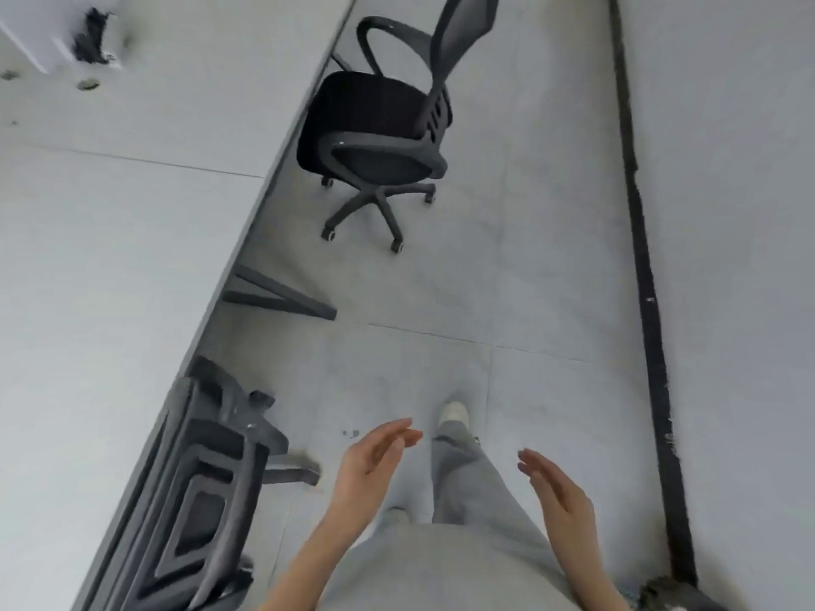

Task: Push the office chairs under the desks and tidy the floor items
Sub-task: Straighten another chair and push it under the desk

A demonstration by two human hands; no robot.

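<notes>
Grey floor [507, 280] — hands, left [370, 469] and right [558, 496], apart, empty; chair [379, 125] beside desk [132, 213].

Bare forearms here, no sleeves reaching the left hand [370, 467] or right hand [558, 491]. Loose grey trousers [472, 487], matching grey top [441, 571]. One off-white shoe [454, 412] showing.

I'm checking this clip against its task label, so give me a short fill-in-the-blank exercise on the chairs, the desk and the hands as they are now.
1. The far chair stands on the floor with its seat partly under the ___.
2. The near chair is pushed ___ the desk.
3. The left hand and right hand hold ___.
4. Both hands are ___, fingers straight.

Missing words: desk; under; nothing; open
</notes>
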